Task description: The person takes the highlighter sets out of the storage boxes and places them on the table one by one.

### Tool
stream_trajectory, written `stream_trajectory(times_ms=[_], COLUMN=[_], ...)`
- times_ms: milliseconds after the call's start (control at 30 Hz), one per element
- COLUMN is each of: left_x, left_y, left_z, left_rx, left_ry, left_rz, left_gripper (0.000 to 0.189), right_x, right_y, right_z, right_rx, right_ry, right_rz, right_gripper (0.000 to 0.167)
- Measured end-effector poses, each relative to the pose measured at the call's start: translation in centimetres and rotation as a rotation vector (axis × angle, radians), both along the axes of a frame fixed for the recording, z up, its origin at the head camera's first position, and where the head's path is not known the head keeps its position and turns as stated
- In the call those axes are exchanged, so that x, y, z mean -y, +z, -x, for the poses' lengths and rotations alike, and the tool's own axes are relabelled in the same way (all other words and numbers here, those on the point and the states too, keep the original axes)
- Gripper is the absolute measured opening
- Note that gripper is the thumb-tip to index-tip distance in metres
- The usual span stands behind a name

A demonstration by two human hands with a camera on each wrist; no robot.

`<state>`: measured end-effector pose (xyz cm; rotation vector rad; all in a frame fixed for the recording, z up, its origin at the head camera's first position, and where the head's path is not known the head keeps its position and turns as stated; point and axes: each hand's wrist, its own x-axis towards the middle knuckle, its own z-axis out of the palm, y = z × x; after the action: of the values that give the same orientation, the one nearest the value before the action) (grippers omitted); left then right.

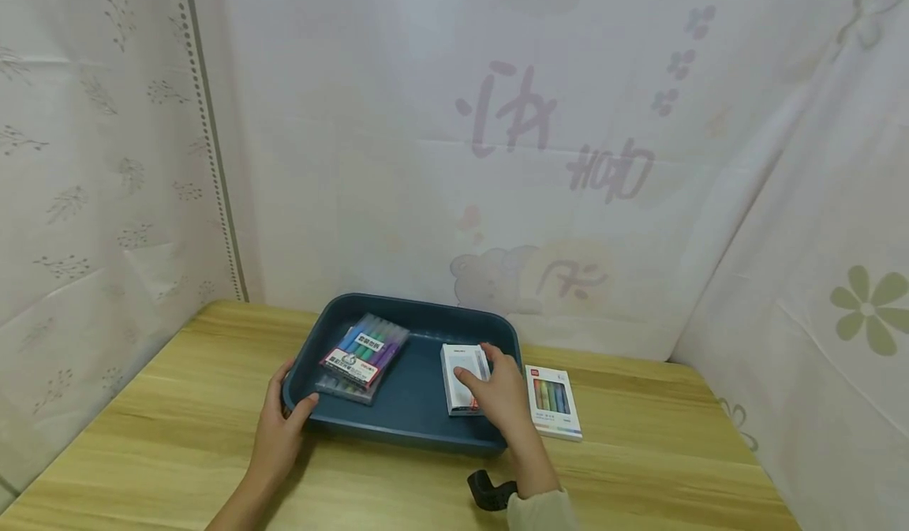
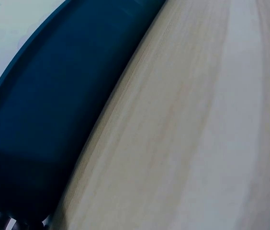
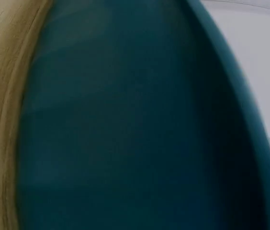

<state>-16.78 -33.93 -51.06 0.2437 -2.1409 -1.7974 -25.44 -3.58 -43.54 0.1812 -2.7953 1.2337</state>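
Note:
A dark blue tray (image 1: 415, 377) lies on the wooden table. My left hand (image 1: 279, 424) grips its near left corner, thumb over the rim and fingers along the outside. Inside at the right, my right hand (image 1: 506, 393) holds a white box (image 1: 454, 381) between thumb and fingers. A clear pack of coloured markers (image 1: 369, 348) lies at the tray's left, on top of another clear pack (image 1: 346, 390). The tray's outer wall (image 2: 53, 96) fills much of the left wrist view. In the right wrist view, the tray wall (image 3: 125, 120) hides the white box.
Just right of the tray, a white box with coloured sticks in its window (image 1: 552, 401) lies on the table (image 1: 639, 444). A black curved piece (image 1: 490, 490) shows beside my right wrist. Patterned curtains (image 1: 369, 160) hang behind and on both sides.

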Motion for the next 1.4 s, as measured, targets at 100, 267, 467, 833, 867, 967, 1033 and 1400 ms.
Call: stream_trajectory(times_ms=[100, 267, 467, 833, 867, 967, 1033, 1400], left_x=[0.0, 0.0, 0.0, -0.1, -0.2, -0.2, -0.2, -0.2], left_y=[0.1, 0.1, 0.2, 0.5, 0.5, 0.6, 0.6, 0.3], left_z=[0.0, 0.0, 0.0, 0.1, 0.1, 0.1, 0.1, 0.1], left_rx=[0.005, -0.001, -0.010, -0.008, -0.007, -0.006, -0.007, -0.016], left_ry=[0.001, -0.004, 0.000, -0.002, -0.002, 0.000, 0.001, -0.004], left_rz=[0.003, -0.006, -0.018, -0.026, -0.026, -0.023, -0.021, -0.029], left_gripper=[0.069, 0.069, 0.068, 0.067, 0.067, 0.067, 0.067, 0.067], right_x=[0.2, 0.6, 1.1, 1.4, 1.4, 1.5, 1.5, 1.6], right_y=[-0.3, -1.0, -1.2, -1.9, -1.9, -2.0, -2.0, -1.9], right_z=[0.1, 0.4, 0.4, 0.4, 0.5, 0.6, 0.7, 0.7], right_rx=[0.007, 0.009, 0.046, 0.090, 0.085, 0.078, 0.079, 0.089], right_ry=[0.009, 0.011, -0.006, -0.055, -0.055, -0.052, -0.059, -0.081], right_rz=[-0.003, -0.031, -0.092, -0.235, -0.248, -0.270, -0.276, -0.259], right_gripper=[0.073, 0.078, 0.083, 0.090, 0.090, 0.089, 0.089, 0.092])
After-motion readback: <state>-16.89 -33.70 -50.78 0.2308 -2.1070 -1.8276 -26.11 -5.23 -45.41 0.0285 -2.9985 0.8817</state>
